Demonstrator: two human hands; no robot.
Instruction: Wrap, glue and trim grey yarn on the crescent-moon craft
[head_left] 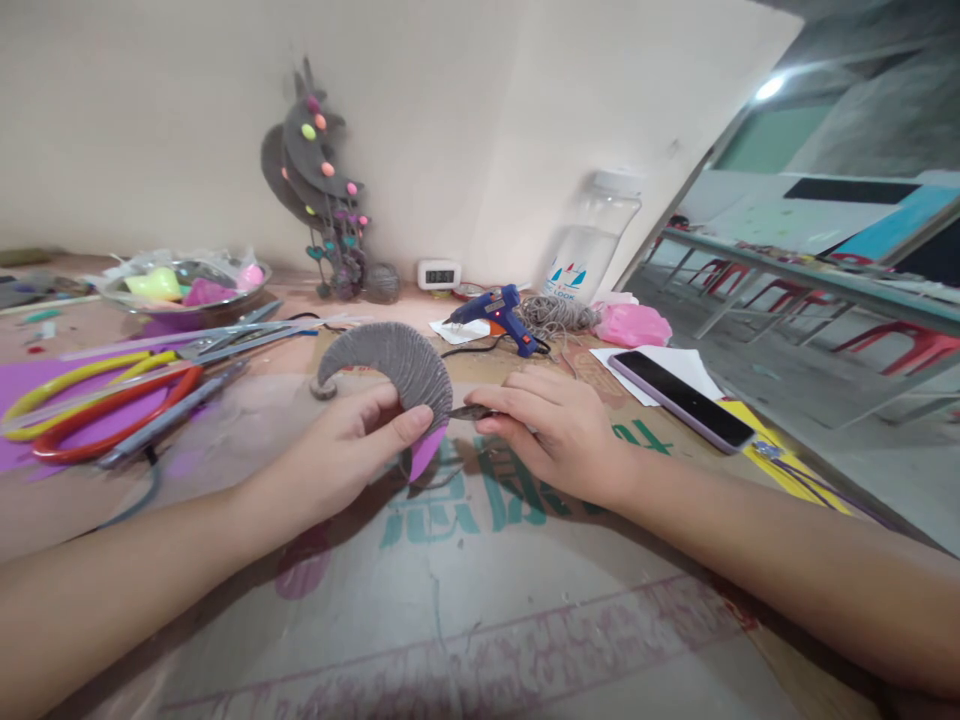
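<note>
My left hand (364,440) pinches a crescent (405,365) wrapped in grey yarn, thumb on the front and fingers behind. The crescent's lower tip is bare purple (427,455); its other end curls at the left. Close by on the right, my right hand (551,430) is closed on a small bundle of grey yarn (471,412) between thumb and fingers. That bundle meets the crescent's right edge, near where the wrapping stops. A dark strand hangs under the purple tip. Behind my right hand a blue glue gun (499,315) stands with a small red light showing.
Scissors with yellow and red handles (120,405) lie left, before a metal bowl (187,310). Behind are a hanging crescent decoration (319,170), a digital timer (439,275), loose yarn (559,315) and a water bottle (589,240). A phone (679,398) lies right, near the table edge.
</note>
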